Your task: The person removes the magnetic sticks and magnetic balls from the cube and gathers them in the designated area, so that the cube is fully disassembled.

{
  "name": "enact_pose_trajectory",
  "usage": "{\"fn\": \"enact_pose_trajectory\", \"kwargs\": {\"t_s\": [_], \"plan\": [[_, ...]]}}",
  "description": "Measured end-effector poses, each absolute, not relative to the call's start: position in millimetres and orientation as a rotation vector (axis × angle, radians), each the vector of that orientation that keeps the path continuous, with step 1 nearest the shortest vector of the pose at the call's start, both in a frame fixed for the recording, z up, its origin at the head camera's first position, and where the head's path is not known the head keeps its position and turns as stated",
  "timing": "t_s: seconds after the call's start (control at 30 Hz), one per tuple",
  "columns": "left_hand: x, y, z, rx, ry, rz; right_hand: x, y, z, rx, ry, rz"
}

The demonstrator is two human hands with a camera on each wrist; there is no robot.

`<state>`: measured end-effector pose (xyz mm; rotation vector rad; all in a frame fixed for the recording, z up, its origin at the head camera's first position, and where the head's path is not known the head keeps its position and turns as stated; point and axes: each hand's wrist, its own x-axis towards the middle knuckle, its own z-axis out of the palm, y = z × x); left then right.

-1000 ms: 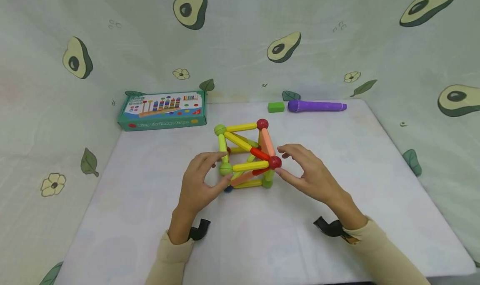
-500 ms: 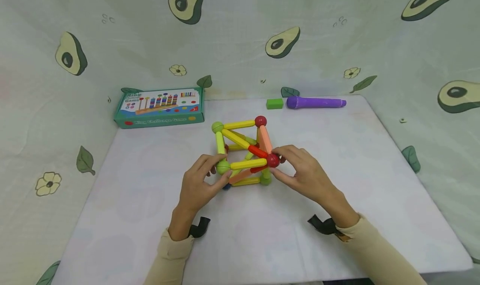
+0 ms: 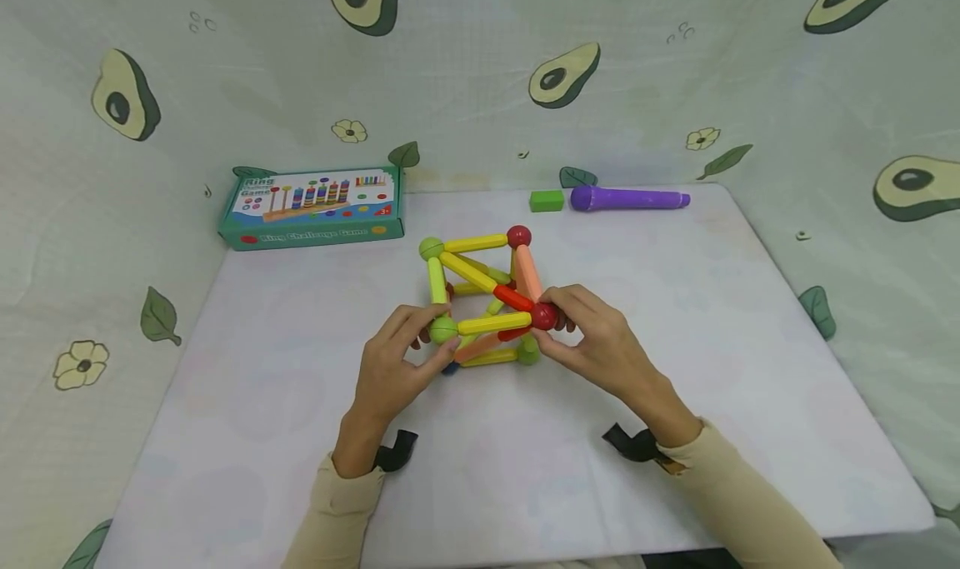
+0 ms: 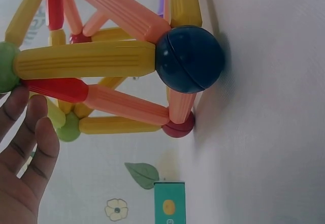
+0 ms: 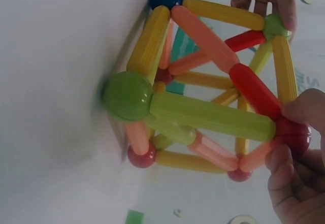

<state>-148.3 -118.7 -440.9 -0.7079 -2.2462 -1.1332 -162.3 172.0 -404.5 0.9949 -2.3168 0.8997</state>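
A cube-shaped frame of magnetic sticks and balls [image 3: 495, 323] stands on the white-covered table, with diagonal sticks across its faces. My left hand [image 3: 393, 365] pinches the light green ball [image 3: 443, 330] at its upper near left corner between thumb and fingers. At the upper near right corner, my right hand [image 3: 603, 348] pinches a red ball [image 3: 543, 316]. Low down, a dark blue ball [image 4: 190, 59] touches the cloth in the left wrist view. Another green ball [image 5: 128, 96] forms the lower near right corner in the right wrist view.
Behind the frame, a green Ring Challenge Game box [image 3: 311, 211] lies at the back left. A green block [image 3: 547, 201] and a purple microphone-shaped stick [image 3: 630, 198] lie along the back edge. An avocado-print cloth [image 3: 465, 69] hangs behind the table.
My right hand has moved in and taken hold of the red ball. The left fingers have closed on the green ball. The frame stays standing while the head view shifts slightly.
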Motion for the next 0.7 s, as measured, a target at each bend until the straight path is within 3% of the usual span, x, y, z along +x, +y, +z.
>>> {"fn": "enact_pose_trajectory", "kwargs": {"t_s": [0.7], "plan": [[-149,-118,-444,-0.718,-2.228,-1.126,-167,164,-416,0.938,-2.3,0.912]]}}
